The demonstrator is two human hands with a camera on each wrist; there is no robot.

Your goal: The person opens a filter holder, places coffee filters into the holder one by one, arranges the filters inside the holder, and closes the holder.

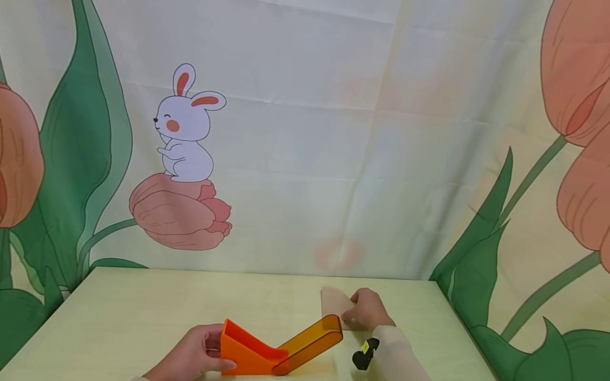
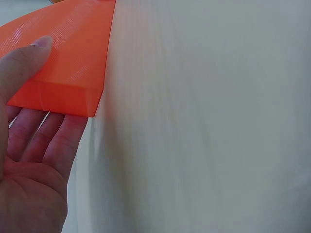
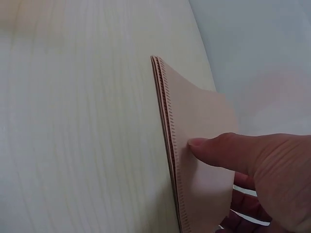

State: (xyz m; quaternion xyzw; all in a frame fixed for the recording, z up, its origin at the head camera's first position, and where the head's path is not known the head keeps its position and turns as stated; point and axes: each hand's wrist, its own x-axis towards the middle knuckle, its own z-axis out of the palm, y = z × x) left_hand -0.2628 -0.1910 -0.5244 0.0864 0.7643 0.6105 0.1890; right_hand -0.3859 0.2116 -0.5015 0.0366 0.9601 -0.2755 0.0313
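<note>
My left hand (image 1: 190, 352) grips an orange plastic holder (image 1: 248, 354) by its tall end, near the table's front edge. In the left wrist view the thumb lies on one broad face of the orange holder (image 2: 68, 53), with the fingers on the opposite side. Its amber see-through lid (image 1: 310, 344) is swung open and slants up to the right. Farther back, my right hand (image 1: 369, 309) pinches a thin stack of brownish paper coffee filters (image 3: 199, 111) with crimped edges. The thumb presses on the near sheet, and the other fingers are behind the stack, partly hidden.
A pale wood-grain table (image 1: 190, 296) lies under both hands. Behind it hangs a printed cloth backdrop (image 1: 295, 159) with a rabbit and tulips, right along the table's far edge. A small black object with a yellow label (image 1: 366, 353) sits at the right wrist.
</note>
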